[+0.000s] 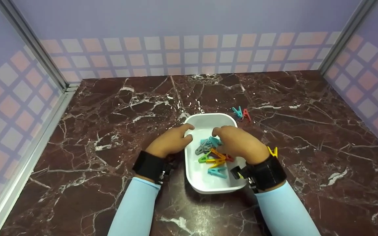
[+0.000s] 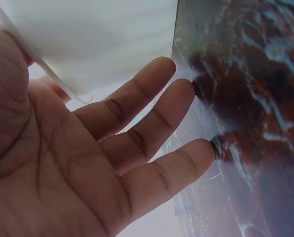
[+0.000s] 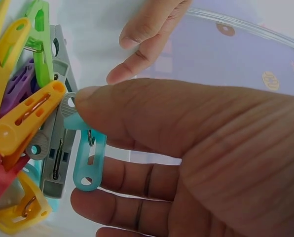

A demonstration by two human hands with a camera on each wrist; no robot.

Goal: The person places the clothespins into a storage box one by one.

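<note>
A white plastic tub (image 1: 208, 189) holds several clothespins in grey, green, yellow, orange, purple, red and blue. My right hand (image 1: 240, 142) reaches inside it. In the right wrist view, my right thumb and fingers pinch a teal clothespin (image 3: 89, 160) beside a grey clothespin (image 3: 58, 158) and an orange clothespin (image 3: 28, 118). My left hand (image 1: 171, 141) is at the tub's left rim, thumb and index finger over the inside. From the left wrist, the other fingers (image 2: 157, 118) extend loosely along the tub's outer wall, nearly straight.
Behind the tub, a blue clothespin (image 1: 237, 112) and a red clothespin (image 1: 246, 115) lie on the dark marbled table (image 1: 110, 183). A yellow clothespin (image 1: 273, 151) shows past my right wrist. Patterned panels (image 1: 189, 49) stand at the back and both sides.
</note>
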